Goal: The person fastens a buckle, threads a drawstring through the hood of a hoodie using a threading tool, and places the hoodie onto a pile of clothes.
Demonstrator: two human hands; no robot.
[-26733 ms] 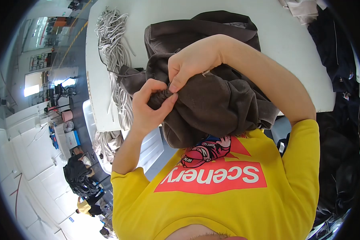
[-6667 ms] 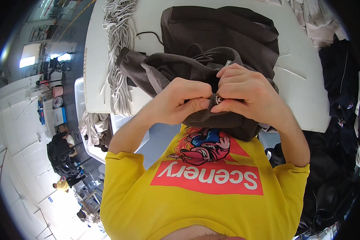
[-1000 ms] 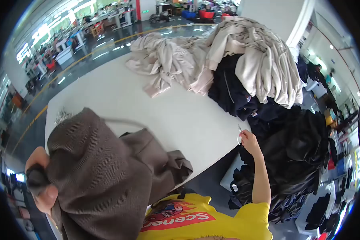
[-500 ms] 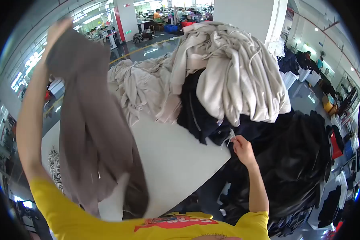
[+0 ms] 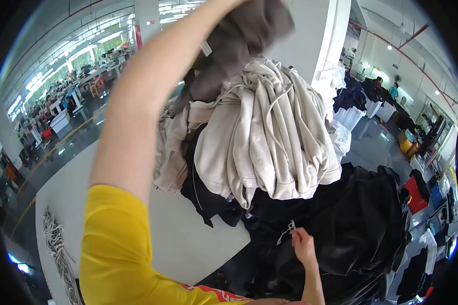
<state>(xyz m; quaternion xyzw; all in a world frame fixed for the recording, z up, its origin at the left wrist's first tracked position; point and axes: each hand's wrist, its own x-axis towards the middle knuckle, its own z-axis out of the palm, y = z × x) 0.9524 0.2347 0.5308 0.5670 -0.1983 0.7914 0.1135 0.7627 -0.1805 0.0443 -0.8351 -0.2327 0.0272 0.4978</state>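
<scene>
My left forearm (image 5: pixel 152 76) reaches up and across to the top edge, where the hand itself is cut off. From it hangs a dark brown garment (image 5: pixel 249 30), blurred by motion, with a small white label showing. The garment is raised over the back of a heap of beige garments (image 5: pixel 269 137), which have drawstrings and lie folded over. Lower right, my right hand (image 5: pixel 304 245) is closed on a short white cord (image 5: pixel 289 229), whose ends stick out past the fingers. That hand is in front of a pile of black garments (image 5: pixel 351 223).
A white table (image 5: pixel 188 244) lies beneath the heaps. On its left side is a bundle of pale cords (image 5: pixel 58 249). Behind are a white pillar (image 5: pixel 310 40) and white bins (image 5: pixel 348 118) of dark clothing. Sewing workstations line the far left.
My left arm has swung right and up, carrying the dark brown garment from the table's left side over the beige heap. My right hand still holds the white cord. The view has turned left.
</scene>
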